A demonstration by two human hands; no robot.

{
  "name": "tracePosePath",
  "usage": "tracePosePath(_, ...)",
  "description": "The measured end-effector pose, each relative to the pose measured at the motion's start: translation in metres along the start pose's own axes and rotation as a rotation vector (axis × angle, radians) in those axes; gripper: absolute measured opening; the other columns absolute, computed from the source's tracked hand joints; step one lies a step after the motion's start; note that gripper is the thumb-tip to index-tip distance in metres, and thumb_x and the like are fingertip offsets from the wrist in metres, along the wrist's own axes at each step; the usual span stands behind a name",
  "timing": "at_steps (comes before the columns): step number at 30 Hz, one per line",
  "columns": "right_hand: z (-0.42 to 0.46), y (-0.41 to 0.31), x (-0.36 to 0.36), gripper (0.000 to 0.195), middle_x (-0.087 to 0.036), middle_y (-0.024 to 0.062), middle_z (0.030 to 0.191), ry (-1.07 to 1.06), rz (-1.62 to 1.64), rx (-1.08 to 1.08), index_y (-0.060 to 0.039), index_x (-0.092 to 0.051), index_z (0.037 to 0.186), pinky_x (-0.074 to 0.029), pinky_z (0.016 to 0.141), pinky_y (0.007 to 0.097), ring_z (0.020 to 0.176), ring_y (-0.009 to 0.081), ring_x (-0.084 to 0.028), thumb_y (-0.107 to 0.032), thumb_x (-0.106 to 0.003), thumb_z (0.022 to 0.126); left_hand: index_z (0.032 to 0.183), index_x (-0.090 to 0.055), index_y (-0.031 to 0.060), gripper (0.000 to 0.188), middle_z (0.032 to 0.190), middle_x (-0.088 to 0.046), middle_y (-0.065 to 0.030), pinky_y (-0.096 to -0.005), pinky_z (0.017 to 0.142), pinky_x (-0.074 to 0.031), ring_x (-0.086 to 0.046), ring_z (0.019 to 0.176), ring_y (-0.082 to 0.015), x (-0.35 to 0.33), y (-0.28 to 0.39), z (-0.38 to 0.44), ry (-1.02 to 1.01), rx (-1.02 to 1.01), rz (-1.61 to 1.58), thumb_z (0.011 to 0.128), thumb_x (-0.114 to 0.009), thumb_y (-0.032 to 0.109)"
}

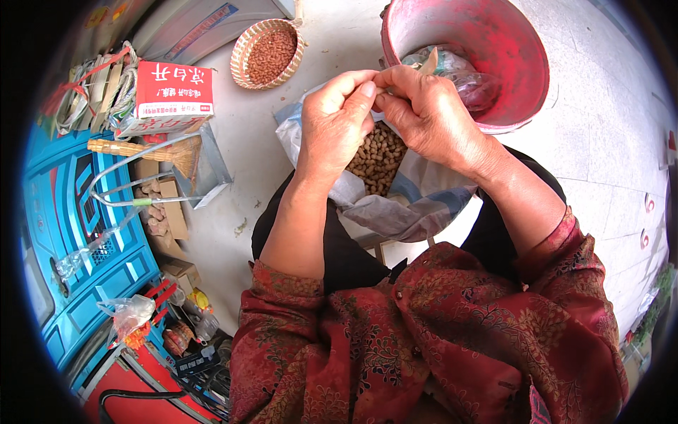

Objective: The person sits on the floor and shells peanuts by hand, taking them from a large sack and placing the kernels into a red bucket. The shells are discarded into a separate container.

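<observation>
My left hand (339, 124) and my right hand (431, 114) meet at the fingertips above an open woven plastic sack. Both sets of fingers are pinched around something small and pale, mostly hidden, probably a peanut. Unshelled peanuts (377, 159) lie in the sack (418, 214) between my knees. Beyond my right hand, a large red bucket (514, 58) leans with its mouth towards me and holds crumpled plastic bags (471, 85). Shelled reddish peanuts (273, 55) fill much of a woven basket (238, 55) on the floor, ahead and to the left.
At the left are a red and white carton (175, 87), a straw hand broom (180, 156) on a metal dustpan (214, 164), and an open cardboard box (175, 206) of lumpy brown items. Farther left stands a blue vehicle (116, 233). A white appliance (212, 32) lies beyond the carton.
</observation>
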State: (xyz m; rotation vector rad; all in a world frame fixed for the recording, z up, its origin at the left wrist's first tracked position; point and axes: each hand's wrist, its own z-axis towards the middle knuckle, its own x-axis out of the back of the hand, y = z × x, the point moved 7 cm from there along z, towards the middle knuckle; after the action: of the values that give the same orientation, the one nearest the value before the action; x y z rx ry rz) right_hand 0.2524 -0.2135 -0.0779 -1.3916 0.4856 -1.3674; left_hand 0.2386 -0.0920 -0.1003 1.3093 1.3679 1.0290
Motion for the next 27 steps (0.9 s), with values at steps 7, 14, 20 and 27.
tracePosePath(7, 0.002, 0.003, 0.007, 0.016, -0.060, 0.0114, 0.063, 0.044, 0.127, -0.075, 0.0013, -0.060, 0.091, -0.046, 0.053, 0.0309, 0.055, 0.0187, -0.058, -0.014, -0.062, 0.088, 0.105, -0.063, -0.0035, 0.018, 0.074, -0.062, -0.0050, -0.0160, 0.041, -0.029, -0.039, 0.049, -0.0012, 0.006, 0.012, -0.006, 0.009, -0.074, 0.020, 0.093, -0.055, 0.006)
tracePosePath(14, 0.002, 0.013, 0.002, 0.016, -0.062, 0.0015, 0.071, 0.022, 0.449, -0.236, 0.0023, -0.063, 0.091, -0.046, 0.058, 0.0237, 0.068, 0.0053, -0.055, -0.014, -0.063, 0.089, 0.100, -0.064, -0.0019, 0.013, 0.073, -0.063, -0.0022, -0.0165, 0.045, -0.036, -0.043, 0.052, -0.0012, 0.004, 0.015, -0.009, -0.036, -0.079, 0.098, 0.090, -0.057, 0.004)
tracePosePath(20, 0.001, 0.007, 0.002, 0.015, -0.063, 0.0049, 0.074, -0.012, 0.452, -0.166, 0.0046, -0.062, 0.091, -0.049, 0.064, 0.0223, 0.071, 0.0075, -0.059, -0.010, -0.058, 0.089, 0.096, -0.062, -0.0024, 0.010, 0.071, -0.065, -0.0040, -0.0208, 0.049, -0.042, -0.050, 0.054, -0.0044, 0.002, 0.014, -0.012, -0.020, -0.188, 0.283, 0.089, -0.058, 0.002)
tracePosePath(27, 0.005, 0.008, 0.002, 0.014, -0.063, 0.0039, 0.073, -0.054, 0.470, -0.173, 0.0043, -0.062, 0.090, -0.047, 0.060, 0.0221, 0.068, 0.0059, -0.056, -0.009, -0.058, 0.087, 0.105, -0.063, -0.0025, 0.017, 0.072, -0.065, -0.0022, -0.0175, 0.044, -0.035, -0.043, 0.052, -0.0013, 0.001, 0.017, -0.015, 0.024, -0.392, 0.403, 0.092, -0.055, 0.005)
